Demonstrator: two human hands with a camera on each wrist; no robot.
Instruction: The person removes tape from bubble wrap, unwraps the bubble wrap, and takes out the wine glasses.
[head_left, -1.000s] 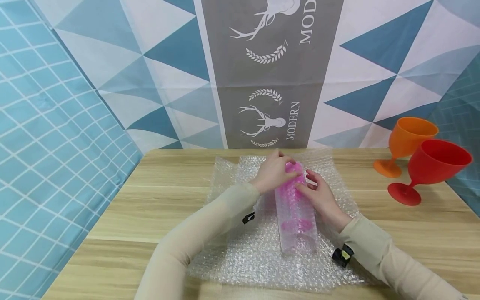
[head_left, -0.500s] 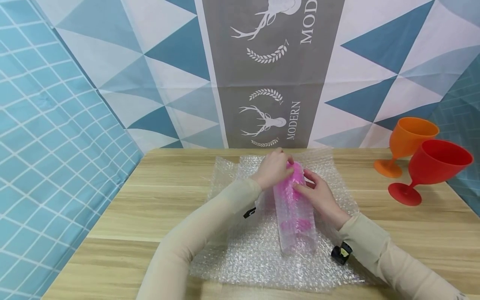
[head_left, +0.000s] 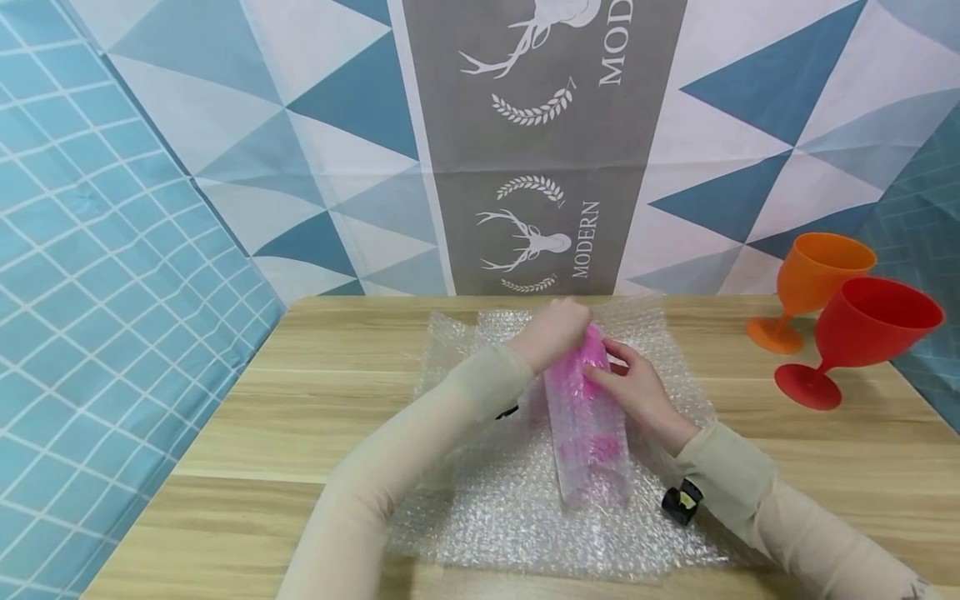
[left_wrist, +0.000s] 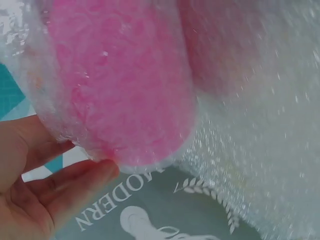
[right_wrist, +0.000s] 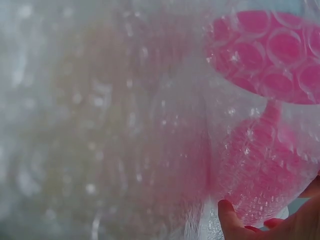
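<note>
A pink goblet lies on its side inside a roll of clear bubble wrap, its bowl end away from me. At that far end my left hand bends over the roll. The left wrist view shows its thumb and finger pinching the wrap's edge beside the goblet's rim. My right hand grips the roll from the right, thumb on top over the bowl. In the right wrist view the goblet's round foot and stem show through the bubbles.
Under the roll, a wide sheet of bubble wrap covers the middle of the wooden table. An orange goblet and a red goblet stand at the right. A patterned wall covering rises behind the table.
My left hand has turned over, its fingers now hidden behind the knuckles at the roll's far end. The right hand and the roll have shifted slightly left.
</note>
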